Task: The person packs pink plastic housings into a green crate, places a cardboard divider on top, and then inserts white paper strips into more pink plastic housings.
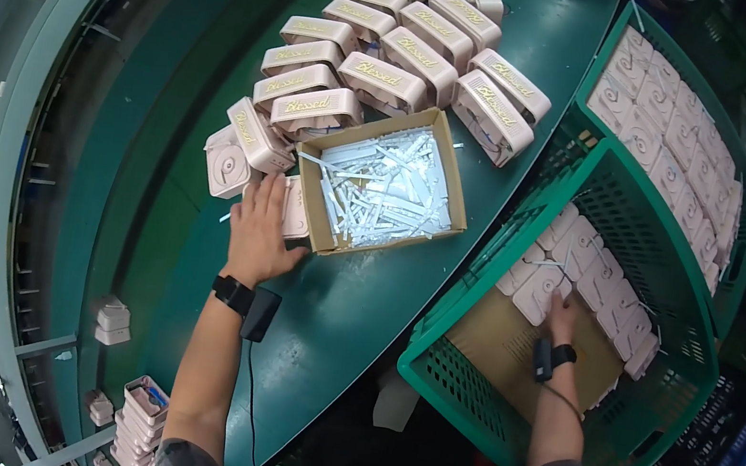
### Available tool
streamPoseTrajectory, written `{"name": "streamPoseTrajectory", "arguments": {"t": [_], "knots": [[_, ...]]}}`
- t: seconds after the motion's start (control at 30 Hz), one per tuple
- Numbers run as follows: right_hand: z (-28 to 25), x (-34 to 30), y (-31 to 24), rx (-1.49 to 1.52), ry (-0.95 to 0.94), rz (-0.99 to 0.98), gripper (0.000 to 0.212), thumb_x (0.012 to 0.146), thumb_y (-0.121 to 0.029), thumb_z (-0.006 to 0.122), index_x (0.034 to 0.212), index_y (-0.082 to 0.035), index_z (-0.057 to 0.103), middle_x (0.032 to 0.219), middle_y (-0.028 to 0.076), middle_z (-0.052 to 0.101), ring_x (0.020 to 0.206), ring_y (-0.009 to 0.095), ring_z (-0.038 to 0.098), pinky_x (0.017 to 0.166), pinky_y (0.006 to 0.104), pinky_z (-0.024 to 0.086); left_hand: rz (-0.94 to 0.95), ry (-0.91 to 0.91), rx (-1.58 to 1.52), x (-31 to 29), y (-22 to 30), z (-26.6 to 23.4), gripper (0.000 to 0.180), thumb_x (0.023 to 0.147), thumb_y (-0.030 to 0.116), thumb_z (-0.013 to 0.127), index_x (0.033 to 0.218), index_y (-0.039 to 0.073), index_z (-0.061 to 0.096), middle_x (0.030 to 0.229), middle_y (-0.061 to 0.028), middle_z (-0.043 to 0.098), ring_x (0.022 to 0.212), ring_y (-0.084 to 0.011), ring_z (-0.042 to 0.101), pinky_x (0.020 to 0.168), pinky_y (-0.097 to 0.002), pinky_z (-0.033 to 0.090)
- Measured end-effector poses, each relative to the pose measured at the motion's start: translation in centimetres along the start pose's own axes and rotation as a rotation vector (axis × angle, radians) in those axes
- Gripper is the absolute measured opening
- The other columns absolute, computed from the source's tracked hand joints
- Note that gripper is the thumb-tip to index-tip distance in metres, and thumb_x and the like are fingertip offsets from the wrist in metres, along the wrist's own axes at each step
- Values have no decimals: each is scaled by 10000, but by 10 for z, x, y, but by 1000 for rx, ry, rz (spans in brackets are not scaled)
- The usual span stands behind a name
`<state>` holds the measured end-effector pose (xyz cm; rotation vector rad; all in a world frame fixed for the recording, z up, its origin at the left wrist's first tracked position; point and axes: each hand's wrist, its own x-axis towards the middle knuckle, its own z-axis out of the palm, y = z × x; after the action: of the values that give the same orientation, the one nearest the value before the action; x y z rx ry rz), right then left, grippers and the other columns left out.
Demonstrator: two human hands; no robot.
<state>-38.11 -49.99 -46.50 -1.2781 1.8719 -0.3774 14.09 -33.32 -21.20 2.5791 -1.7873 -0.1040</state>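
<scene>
My left hand point(262, 231) lies on the green table with its fingers spread. Its fingertips touch or nearly touch pink plastic parts, beside a pink piece point(296, 209) that leans at the cardboard box point(320, 243). White strips point(395, 183) fill that box. Inside the near green crate point(533, 194), my right hand point(560, 317) grips the edge of a square pink plastic piece point(535, 293); its fingertips are partly hidden. That piece rests at the end of rows of similar pieces point(602, 279) on a brown cardboard sheet point(509, 355).
Rows of pink plastic housings point(381, 82) with gold lettering stand behind the box. A second green crate point(656, 49) full of pink pieces is at the far right. Stacked pink trays point(140, 420) rise at the lower left. A cable point(252, 408) hangs from my left wrist.
</scene>
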Motion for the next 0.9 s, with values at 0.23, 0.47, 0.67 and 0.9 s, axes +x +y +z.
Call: {"name": "streamPoseTrajectory", "arguments": {"t": [0.23,0.47,0.67,0.9], "knots": [[-32,-192,-170,267,-152,-345,278,855,-150,661,1062,28,611,1024,139,647,914,212,628,838,339,500,-120,-113,54,-34,-16,-9,966,520,209,830,1355,19,381,1294,-151,503,1206,-355,444,1012,-484,337],[-11,-334,-303,-107,-483,-1110,678,712,-183,785,1285,12,481,1299,207,497,1192,379,495,991,424,436,146,-73,-117,-135,53,-76,936,512,181,829,1328,16,401,1273,-170,490,1183,-369,446,1036,-550,289],[-48,-331,-251,-346,-376,-1117,839,658,-235,823,1322,68,409,1276,254,466,1189,436,458,1003,461,412,504,-227,-356,-139,157,-103,935,540,178,836,1349,23,395,1307,-186,470,1211,-399,433,1044,-591,271],[-121,-237,-85,-87,-2,-246,703,724,-287,806,1262,47,500,1101,182,597,1025,299,604,873,399,494,451,-103,-568,-140,206,-87,755,667,179,821,1313,40,457,1298,-172,521,1213,-379,480,1065,-570,280]]}}
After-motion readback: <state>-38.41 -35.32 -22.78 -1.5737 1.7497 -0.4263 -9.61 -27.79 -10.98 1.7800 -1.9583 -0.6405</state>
